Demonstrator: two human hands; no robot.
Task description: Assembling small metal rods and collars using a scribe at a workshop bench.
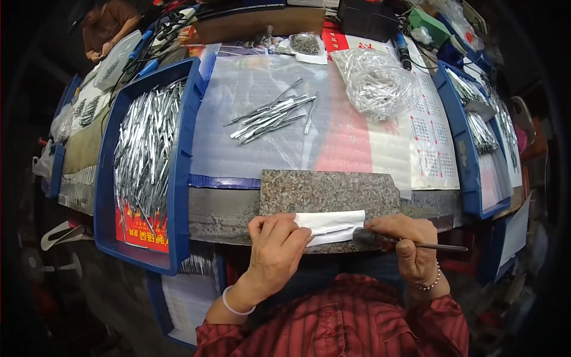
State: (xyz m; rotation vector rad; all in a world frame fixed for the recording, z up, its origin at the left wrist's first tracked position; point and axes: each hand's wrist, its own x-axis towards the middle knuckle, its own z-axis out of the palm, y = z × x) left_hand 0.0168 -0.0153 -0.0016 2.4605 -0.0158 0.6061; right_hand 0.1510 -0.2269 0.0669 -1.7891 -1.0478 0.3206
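Note:
My left hand [275, 253] pinches the left end of a slim silvery metal strip [334, 230]. The strip lies across a folded white paper or cloth [333, 218] on a speckled granite slab [324, 189]. Closed in my right hand [413, 247] is a dark tool with a thin metal rod [443, 246] sticking out to the right. Its broad dark end [367, 238] rests close to the strip's right end; whether they touch I cannot tell. Beyond the slab, a loose pile of similar metal strips [273, 116] lies on plastic sheeting [220, 146].
A blue tray [186, 149] full of metal strips stands left, another blue tray [470, 172] with bundled pieces right. A clear bag [380, 83] of pale pieces and a small pack of dark bits [305, 44] lie farther back. Another person [110, 24] sits far left.

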